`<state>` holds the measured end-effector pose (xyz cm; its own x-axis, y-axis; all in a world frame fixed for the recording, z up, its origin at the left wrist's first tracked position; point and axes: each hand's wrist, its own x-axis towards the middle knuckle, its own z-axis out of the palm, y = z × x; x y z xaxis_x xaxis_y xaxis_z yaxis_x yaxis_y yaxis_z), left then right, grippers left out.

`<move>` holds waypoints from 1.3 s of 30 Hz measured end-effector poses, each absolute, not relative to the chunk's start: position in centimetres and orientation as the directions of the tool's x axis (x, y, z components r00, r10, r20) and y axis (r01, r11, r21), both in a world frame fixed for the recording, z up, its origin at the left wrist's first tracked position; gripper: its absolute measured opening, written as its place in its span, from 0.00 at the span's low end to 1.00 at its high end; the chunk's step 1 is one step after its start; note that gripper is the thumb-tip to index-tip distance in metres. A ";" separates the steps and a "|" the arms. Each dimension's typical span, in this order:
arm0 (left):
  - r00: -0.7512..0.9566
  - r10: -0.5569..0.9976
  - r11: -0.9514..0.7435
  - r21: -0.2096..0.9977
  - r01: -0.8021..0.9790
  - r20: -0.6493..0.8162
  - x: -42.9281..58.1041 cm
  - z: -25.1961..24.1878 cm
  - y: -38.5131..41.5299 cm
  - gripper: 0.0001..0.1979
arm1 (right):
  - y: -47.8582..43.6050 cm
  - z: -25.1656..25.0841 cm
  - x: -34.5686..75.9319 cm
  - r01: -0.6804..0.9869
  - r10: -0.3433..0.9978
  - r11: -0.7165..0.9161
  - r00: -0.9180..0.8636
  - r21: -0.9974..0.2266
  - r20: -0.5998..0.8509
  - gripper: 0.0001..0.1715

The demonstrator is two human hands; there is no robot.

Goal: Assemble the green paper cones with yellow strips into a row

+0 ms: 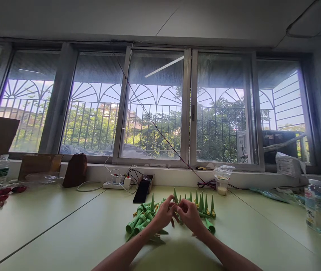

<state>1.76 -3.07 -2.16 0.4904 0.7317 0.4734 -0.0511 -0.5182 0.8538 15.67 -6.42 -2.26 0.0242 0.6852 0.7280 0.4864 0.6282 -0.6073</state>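
Note:
My left hand [163, 215] is closed on a green pointed cone [175, 195], whose tip sticks up above the fingers. Close against it, my right hand [190, 213] is pinched at the cone's lower part; whatever its fingertips hold is hidden. Left of my hands lies a heap of green cones [138, 222], some showing round hollow ends. Behind and to the right, several upright green cones [201, 203] stand in a row with small yellow pieces [213, 213] at their bases. Another green cone [210, 226] lies on its side by my right wrist.
A phone [141, 191] leans on a small box near a power strip [117, 184] with cables. A plastic cup [222, 184] stands at the back of the table [72, 233]. Bottles stand at the far left [0, 169] and right [315, 207].

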 end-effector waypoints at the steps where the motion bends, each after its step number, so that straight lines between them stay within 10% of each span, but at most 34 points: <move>1: 0.484 0.735 -0.514 0.856 -0.058 0.475 1.8 -2.2 -3.0 0.19 | -6.4 -2.3 15.7 0.493 0.681 0.627 0.028 -0.603 0.732 0.13; 39: 0.260 0.746 -0.658 0.738 0.147 0.613 1.8 -0.9 -3.5 0.13 | -6.0 -1.7 16.2 0.549 0.566 0.572 0.274 -0.610 0.778 0.29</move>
<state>1.82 -3.47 -0.92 0.2604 0.7460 0.6129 0.1472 -0.6581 0.7384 16.20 -6.02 -1.70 0.2740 0.5660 0.7775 0.5492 0.5716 -0.6096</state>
